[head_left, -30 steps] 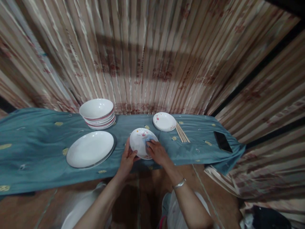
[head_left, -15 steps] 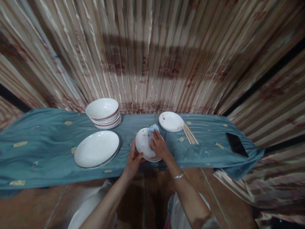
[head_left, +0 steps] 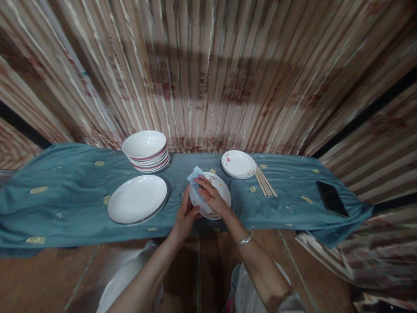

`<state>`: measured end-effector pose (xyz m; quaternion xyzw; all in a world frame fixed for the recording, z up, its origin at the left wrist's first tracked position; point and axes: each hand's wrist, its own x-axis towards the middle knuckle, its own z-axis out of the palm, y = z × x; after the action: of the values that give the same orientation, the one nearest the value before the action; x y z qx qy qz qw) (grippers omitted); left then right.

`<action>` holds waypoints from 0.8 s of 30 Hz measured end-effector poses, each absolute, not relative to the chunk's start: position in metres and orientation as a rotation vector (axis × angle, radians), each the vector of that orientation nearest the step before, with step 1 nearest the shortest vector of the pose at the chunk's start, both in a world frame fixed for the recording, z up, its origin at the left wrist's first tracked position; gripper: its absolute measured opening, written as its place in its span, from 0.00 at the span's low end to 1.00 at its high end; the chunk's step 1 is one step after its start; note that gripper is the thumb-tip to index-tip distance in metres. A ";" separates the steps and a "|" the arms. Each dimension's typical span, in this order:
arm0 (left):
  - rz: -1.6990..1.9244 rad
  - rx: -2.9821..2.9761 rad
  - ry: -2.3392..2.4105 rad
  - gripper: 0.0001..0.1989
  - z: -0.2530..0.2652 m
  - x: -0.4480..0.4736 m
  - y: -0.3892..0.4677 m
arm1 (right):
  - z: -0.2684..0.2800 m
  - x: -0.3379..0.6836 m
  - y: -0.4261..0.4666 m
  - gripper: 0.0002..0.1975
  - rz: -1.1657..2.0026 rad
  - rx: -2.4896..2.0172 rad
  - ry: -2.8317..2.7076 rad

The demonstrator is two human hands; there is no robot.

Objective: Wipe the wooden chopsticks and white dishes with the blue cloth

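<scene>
A small white plate (head_left: pixel 222 191) with a floral print is held near the front of the table, tilted a little. My left hand (head_left: pixel 186 216) grips its left edge, thumb on the upper face and fingers beneath. Pressed on the plate's upper left part is a light blue cloth (head_left: pixel 195 177), held under the fingers of my right hand (head_left: pixel 210 195). Part of the plate is hidden by that hand. Behind it to the right lie stacked small floral plates (head_left: pixel 239 164), with several wooden chopsticks (head_left: pixel 265 181) beside them.
Stacked white bowls (head_left: pixel 145 145) with red bands stand at the back left. In front of them lie large oval plates (head_left: pixel 137 199). A black phone (head_left: pixel 331 198) rests at the right end of the teal tablecloth (head_left: pixel 74 191). A pleated curtain (head_left: pixel 202 74) hangs behind.
My right hand has moved the blue cloth from the plate's upper right across to its upper left rim. The plate looks turned in my left hand. The camera view has shifted slightly.
</scene>
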<state>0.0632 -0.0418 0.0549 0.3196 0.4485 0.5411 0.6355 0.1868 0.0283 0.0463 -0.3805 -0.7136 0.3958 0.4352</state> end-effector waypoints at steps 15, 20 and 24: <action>1.263 0.676 1.006 0.50 0.060 0.061 -0.045 | 0.061 0.211 -0.001 0.17 1.636 -0.956 -1.649; 1.243 0.698 1.013 0.46 0.059 0.059 -0.042 | 0.060 0.228 -0.003 0.21 1.586 -0.892 -1.838; 1.233 0.726 1.023 0.44 0.056 0.057 -0.039 | 0.057 0.244 -0.003 0.23 1.427 -1.039 -2.031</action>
<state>0.0574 -0.0391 0.0556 0.3179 0.4480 0.5402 0.6376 0.2441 -0.0031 0.0569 -0.3762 -0.7357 0.5170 0.2235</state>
